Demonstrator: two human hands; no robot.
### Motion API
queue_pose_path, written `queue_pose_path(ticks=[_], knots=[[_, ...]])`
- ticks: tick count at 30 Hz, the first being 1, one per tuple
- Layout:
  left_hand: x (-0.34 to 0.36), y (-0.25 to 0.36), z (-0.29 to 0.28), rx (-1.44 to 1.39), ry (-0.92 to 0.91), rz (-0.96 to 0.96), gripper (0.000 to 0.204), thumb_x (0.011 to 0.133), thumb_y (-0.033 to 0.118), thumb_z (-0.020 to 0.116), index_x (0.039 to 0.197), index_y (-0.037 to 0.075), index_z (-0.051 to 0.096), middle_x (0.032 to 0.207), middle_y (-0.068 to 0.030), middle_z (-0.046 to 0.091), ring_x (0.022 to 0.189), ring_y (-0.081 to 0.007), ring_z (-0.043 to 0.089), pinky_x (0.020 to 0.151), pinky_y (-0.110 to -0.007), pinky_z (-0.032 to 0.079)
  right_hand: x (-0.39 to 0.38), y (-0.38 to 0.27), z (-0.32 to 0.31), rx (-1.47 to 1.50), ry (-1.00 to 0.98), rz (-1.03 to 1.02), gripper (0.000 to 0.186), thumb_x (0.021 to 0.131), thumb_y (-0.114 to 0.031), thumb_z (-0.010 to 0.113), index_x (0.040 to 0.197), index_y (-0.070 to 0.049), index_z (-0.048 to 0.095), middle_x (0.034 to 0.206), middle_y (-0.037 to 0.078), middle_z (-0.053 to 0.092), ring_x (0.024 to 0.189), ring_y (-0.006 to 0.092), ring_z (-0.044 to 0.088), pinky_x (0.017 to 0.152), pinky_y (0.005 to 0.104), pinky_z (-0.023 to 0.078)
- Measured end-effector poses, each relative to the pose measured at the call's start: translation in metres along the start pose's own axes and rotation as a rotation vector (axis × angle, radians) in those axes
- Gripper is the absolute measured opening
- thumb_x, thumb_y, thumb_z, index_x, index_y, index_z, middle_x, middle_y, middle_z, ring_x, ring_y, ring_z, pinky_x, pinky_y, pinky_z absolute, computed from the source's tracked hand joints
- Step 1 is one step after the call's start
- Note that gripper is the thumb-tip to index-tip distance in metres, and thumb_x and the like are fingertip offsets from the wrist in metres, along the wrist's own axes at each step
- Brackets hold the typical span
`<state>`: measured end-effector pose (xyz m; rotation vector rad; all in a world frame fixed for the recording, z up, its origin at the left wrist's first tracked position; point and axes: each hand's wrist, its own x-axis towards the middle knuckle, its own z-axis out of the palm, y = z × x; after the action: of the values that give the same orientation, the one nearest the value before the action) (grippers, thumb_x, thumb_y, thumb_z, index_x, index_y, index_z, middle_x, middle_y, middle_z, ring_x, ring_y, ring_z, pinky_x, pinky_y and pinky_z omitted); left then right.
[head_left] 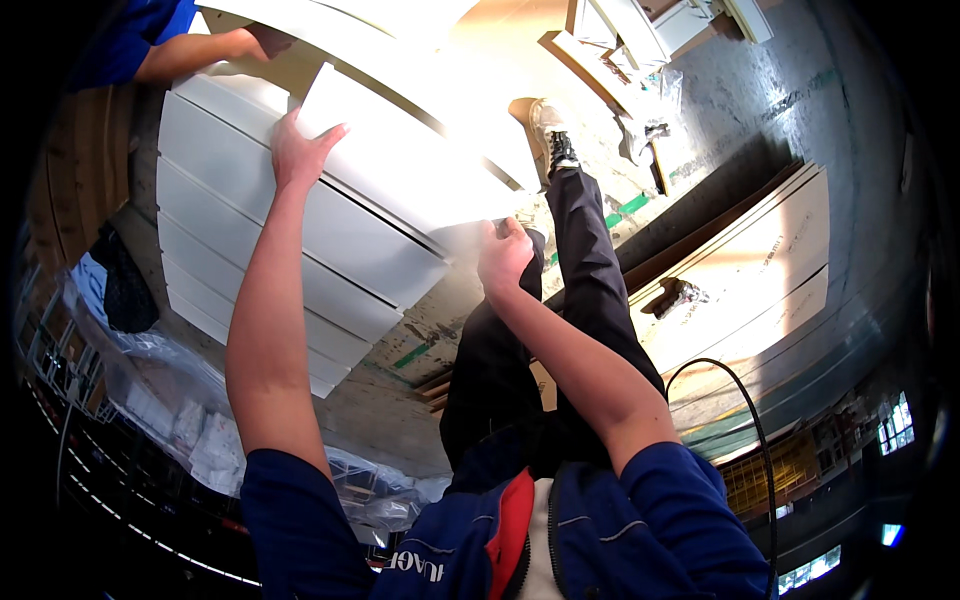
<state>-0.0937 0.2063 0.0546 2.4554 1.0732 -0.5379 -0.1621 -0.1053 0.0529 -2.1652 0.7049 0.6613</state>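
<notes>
A long white panel (400, 160) lies across the top of a stepped stack of white panels (225, 170). At its left end is my left hand (298, 152), fingers bent over the edge and thumb spread along the panel. My right hand (506, 258) is closed at the panel's near right corner, the fingers curled in a pinch. Strong glare washes out the panel's far right part. A co-worker's hand (268, 42) reaches in at the upper left, near the far end of the stack.
Flat cardboard-coloured boards (750, 260) are piled at my right. More white pieces (620, 40) stand at the far right. Clear plastic-wrapped bundles (190, 410) sit at the lower left. A black cable (745, 390) loops beside my right arm. My shoe (553, 130) rests on the concrete floor.
</notes>
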Motion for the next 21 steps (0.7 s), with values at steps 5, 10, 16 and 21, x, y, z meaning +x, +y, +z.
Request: queue_pose_path(ticks=[5,10,16,21], knots=[[-0.003,0.014,0.000,-0.037,0.016,0.011,0.088,0.073,0.043,0.085,0.139,0.000,0.047,0.137,-0.0186,0.049,0.130,-0.0333,0.045,0.110,-0.042,0.039,0.017,0.026,0.004,0.023,-0.068,0.060,0.031,0.085,-0.015,0.075,0.073,0.003,0.051,0.061,0.011,0.056,0.054,0.0222,0.051,0.059,0.0358,0.045],[-0.003,0.004,0.002,-0.021,0.036,0.031,0.088,0.073,0.046,0.084,0.139,0.001,0.047,0.138,-0.0178,0.049,0.132,-0.0327,0.043,0.112,-0.043,0.036,0.008,0.013,0.008,0.041,-0.017,0.002,0.035,0.085,-0.015,0.074,0.071,0.003,0.048,0.059,0.012,0.054,0.052,0.0227,0.049,0.057,0.0378,0.043],[0.007,0.000,-0.005,0.013,-0.015,0.050,0.088,0.073,0.047,0.084,0.139,0.002,0.049,0.135,-0.0188,0.051,0.130,-0.0326,0.046,0.110,-0.043,0.040,0.018,0.028,0.010,0.008,-0.071,0.004,0.031,0.085,-0.014,0.074,0.074,0.004,0.051,0.061,0.011,0.057,0.052,0.0227,0.047,0.057,0.0363,0.043],[0.019,-0.003,-0.010,-0.003,-0.092,0.063,0.095,0.071,0.052,0.084,0.143,0.002,0.047,0.139,-0.0200,0.053,0.130,-0.0324,0.050,0.109,-0.042,0.042,0.018,0.049,0.014,0.391,-0.179,0.104,0.036,0.091,-0.015,0.070,0.071,0.003,0.047,0.060,0.006,0.048,0.056,0.0146,0.042,0.057,0.0345,0.040]])
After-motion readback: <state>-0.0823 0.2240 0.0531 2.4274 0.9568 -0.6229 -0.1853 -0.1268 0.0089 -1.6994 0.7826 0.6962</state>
